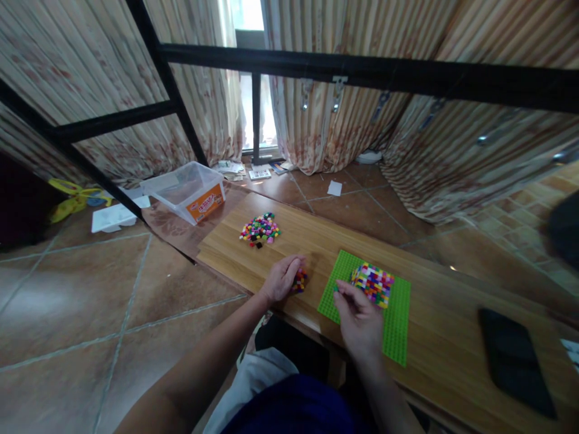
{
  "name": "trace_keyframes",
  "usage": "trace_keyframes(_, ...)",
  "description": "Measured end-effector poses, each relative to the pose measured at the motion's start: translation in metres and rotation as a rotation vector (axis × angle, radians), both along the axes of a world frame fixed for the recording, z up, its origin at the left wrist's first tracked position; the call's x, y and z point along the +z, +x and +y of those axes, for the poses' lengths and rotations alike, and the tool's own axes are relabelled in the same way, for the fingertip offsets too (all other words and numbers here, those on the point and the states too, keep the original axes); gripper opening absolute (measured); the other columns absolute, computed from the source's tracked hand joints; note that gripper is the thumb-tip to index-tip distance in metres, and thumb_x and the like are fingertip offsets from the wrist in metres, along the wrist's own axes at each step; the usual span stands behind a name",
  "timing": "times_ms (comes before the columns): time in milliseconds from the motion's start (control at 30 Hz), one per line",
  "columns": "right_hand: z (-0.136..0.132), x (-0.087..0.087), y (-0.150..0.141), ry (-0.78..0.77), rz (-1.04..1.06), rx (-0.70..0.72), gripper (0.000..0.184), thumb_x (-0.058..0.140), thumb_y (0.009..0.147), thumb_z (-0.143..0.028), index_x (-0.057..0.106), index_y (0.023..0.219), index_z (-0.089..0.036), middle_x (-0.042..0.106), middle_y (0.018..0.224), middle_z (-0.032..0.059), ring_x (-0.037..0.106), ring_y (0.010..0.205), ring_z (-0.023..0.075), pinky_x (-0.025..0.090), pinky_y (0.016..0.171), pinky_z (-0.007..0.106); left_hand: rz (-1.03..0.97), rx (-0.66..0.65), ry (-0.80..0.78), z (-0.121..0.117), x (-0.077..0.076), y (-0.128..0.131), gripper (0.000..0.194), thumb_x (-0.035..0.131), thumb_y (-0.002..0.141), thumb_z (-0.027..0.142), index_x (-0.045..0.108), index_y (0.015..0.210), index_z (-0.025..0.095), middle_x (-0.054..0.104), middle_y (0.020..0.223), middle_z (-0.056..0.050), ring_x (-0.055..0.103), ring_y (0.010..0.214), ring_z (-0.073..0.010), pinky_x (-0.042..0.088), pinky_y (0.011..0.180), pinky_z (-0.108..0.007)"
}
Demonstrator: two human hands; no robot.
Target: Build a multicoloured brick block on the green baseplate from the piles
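My left hand (281,279) rests on the wooden table, its fingers loosely curved beside a small heap of toy bricks (300,281). It partly hides that heap. Over the green baseplate (397,331), my right hand (362,319) is closed in a pinch, with what looks like a small green brick (336,289) at the fingertips. Just behind those fingers, a block of many-coloured bricks (374,282) is built up on the plate; the hand covers its near left part. A larger loose pile of bricks (261,229) lies farther off to the left.
A dark flat phone-like slab (515,358) lies at the table's (443,337) right end. Beyond the left end stands a clear plastic bin (192,187) with an orange label. A black metal frame (289,57) crosses in front of curtains. White trays (118,216) and papers lie on the floor.
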State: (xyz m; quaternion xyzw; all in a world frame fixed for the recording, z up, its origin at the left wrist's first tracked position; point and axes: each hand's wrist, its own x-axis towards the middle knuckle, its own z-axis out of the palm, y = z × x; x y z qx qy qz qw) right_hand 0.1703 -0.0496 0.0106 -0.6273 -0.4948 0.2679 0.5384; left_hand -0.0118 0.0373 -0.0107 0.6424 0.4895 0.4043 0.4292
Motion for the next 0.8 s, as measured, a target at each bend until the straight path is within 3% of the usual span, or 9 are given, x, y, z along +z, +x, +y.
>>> trace_keyframes(200,-0.014,0.010,0.037,-0.074,0.145,-0.194,0.037,0.075,0.077,-0.049,0.077,0.101,-0.020,0.078,0.098,0.0090,0.072,0.084,0.0211,0.059,0.084,0.041,-0.006,-0.006,0.006,0.002,-0.002,0.000,0.048,0.037,0.103,0.049,0.068,0.121,0.016,0.076,0.110,-0.011,0.072,0.103,-0.0217,0.055,0.098,-0.038)
trace_keyframes(367,-0.008,0.012,0.074,-0.073,0.004,-0.337,0.039,0.074,0.077,-0.050,0.077,0.100,-0.018,0.078,0.098,0.0101,0.073,0.085,0.0219,0.057,0.084,0.039,-0.034,0.005,-0.005,0.002,0.000,0.000,0.050,0.040,0.101,0.054,0.069,0.120,0.017,0.077,0.108,-0.010,0.072,0.103,-0.0221,0.056,0.098,-0.039)
trace_keyframes(500,0.002,0.015,0.088,-0.060,-0.192,-0.361,0.038,0.068,0.081,-0.051,0.077,0.099,-0.019,0.078,0.095,0.0095,0.071,0.082,0.0213,0.056,0.077,0.036,-0.036,0.005,-0.015,0.002,0.001,-0.001,0.050,0.042,0.101,0.054,0.069,0.120,0.017,0.077,0.109,-0.010,0.072,0.104,-0.0225,0.056,0.098,-0.039)
trace_keyframes(667,0.012,0.016,0.090,0.033,-0.306,-0.273,0.036,0.063,0.086,-0.050,0.078,0.094,-0.019,0.074,0.090,0.0078,0.065,0.075,0.0177,0.053,0.072,0.032,-0.046,0.018,-0.025,0.002,0.001,0.000,0.050,0.044,0.100,0.055,0.069,0.120,0.017,0.077,0.108,-0.010,0.073,0.103,-0.0227,0.056,0.098,-0.040)
trace_keyframes(800,0.018,0.014,0.093,0.073,-0.368,-0.284,0.034,0.063,0.087,-0.049,0.079,0.092,-0.019,0.070,0.087,0.0069,0.058,0.069,0.0152,0.050,0.066,0.031,-0.052,0.025,-0.023,0.003,0.000,0.000,0.048,0.045,0.099,0.055,0.070,0.118,0.018,0.077,0.107,-0.010,0.073,0.102,-0.0224,0.057,0.097,-0.039)
